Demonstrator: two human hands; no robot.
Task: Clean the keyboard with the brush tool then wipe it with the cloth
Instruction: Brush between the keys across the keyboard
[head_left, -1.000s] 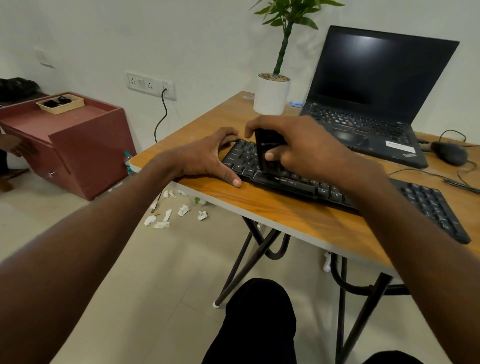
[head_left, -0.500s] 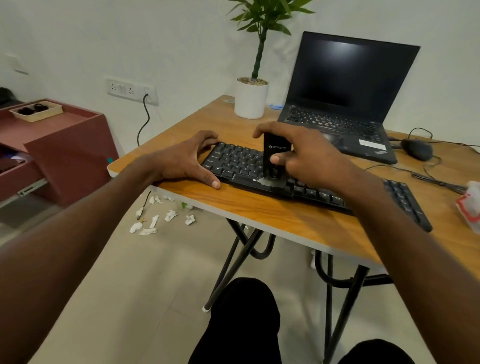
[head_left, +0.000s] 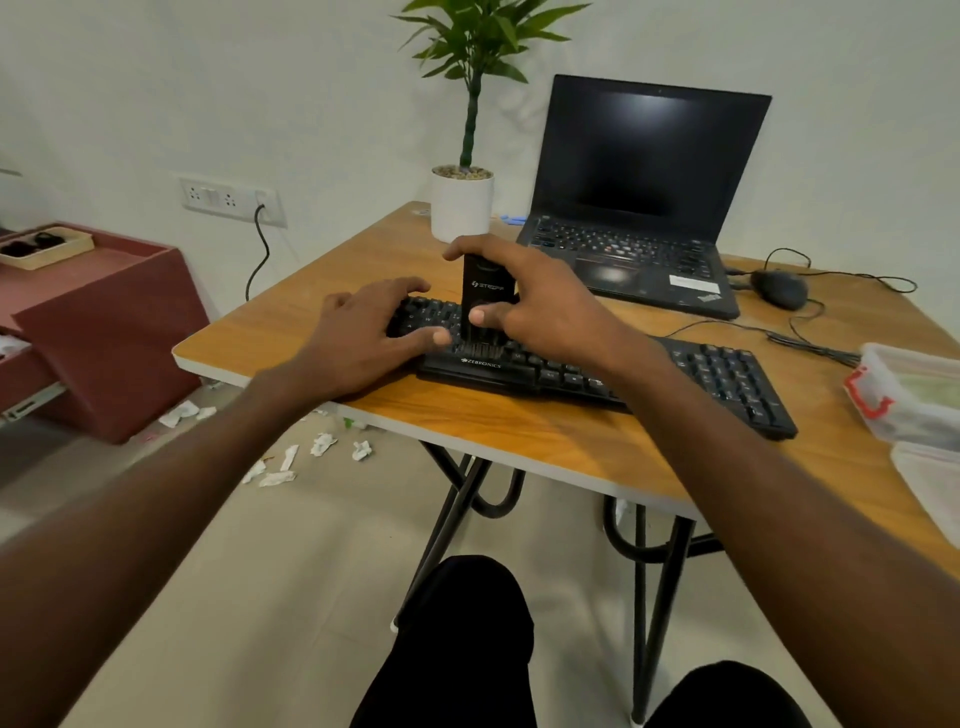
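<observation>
Keyboard (head_left: 597, 371) on bench (head_left: 519, 431), long axis left-near to right-far. Right hand (head_left: 540, 301) grips brush tool (head_left: 485, 306) upright, bristles on left-end keys. Left hand (head_left: 363, 338) flat, fingers spread, pinning left end. Unbrushed run likely rightward; right hand nearer.

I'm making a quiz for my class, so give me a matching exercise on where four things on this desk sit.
Things:
1. black brush tool
2. white plant pot
3. black computer mouse
4. clear plastic box with red clip

Places:
A. right edge of the table
B. left of the laptop
C. upright on the keyboard, held
D. right of the laptop

Pairs: 1-C, 2-B, 3-D, 4-A
</observation>
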